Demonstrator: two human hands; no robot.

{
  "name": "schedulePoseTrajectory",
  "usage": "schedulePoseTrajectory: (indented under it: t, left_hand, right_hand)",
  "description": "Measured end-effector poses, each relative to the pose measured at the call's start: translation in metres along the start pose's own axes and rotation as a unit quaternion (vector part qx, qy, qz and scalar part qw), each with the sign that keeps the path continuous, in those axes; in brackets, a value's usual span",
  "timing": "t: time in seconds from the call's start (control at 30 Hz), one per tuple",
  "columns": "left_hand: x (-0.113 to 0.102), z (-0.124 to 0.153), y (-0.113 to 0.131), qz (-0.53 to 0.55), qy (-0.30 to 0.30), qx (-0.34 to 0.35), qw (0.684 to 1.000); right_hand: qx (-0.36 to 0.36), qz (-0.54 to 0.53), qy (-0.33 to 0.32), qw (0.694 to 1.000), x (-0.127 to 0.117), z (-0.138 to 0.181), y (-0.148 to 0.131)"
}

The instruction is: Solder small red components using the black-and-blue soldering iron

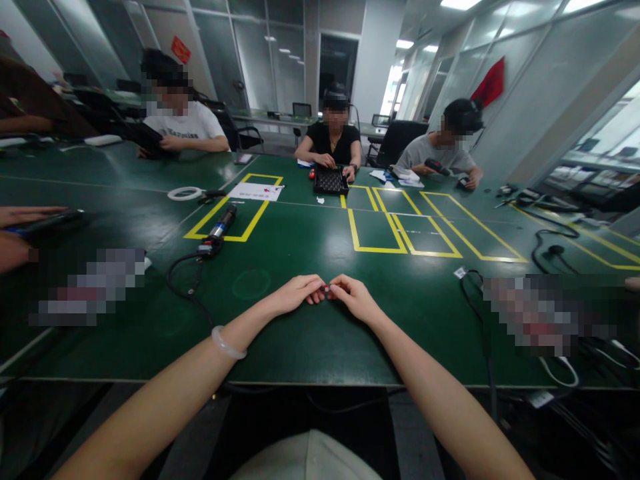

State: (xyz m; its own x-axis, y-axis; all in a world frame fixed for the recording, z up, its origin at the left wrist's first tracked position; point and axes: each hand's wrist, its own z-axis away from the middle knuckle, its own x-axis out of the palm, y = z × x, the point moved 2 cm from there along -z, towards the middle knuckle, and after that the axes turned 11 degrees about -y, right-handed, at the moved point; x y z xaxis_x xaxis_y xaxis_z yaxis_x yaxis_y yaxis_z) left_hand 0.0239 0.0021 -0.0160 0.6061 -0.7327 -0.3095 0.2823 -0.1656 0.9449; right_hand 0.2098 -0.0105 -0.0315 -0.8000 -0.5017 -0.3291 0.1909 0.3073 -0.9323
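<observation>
My left hand (304,291) and my right hand (353,293) meet above the near middle of the green table (320,353). Between their fingertips is a small red and pale piece (327,289), too small to name. Both hands are closed in a pinch on it, thumbs and forefingers almost touching. A translucent bangle (229,343) circles my left wrist. Beyond my left hand lies a cylindrical black and silver tool (220,225), which looks like an electric screwdriver, with a black cable running from it toward me.
Yellow tape (380,251) outlines rectangles on the table. A white paper sheet (255,193) bears a small red item. Opposite, a person handles a black compartment tray (331,180); others sit left and right. Black cables (483,333) trail at right. A white ring (185,193) lies at left.
</observation>
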Motion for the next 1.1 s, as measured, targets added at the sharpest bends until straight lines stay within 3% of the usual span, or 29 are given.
schedulePoseTrajectory:
  t: [0.4,0.67,1.1]
  left_hand:
    - [-0.002,0.001,0.001,0.011,-0.009,-0.025,1.000]
    - [0.000,0.006,0.008,0.029,-0.002,-0.011,1.000]
    - [-0.002,0.007,0.007,0.037,-0.010,-0.009,0.999]
  right_hand:
    - [-0.007,-0.019,0.004,1.000,0.002,0.000,0.000]
    - [-0.026,0.057,0.005,0.998,0.002,0.001,-0.007]
    - [-0.020,0.086,0.010,0.996,0.000,0.000,-0.006]
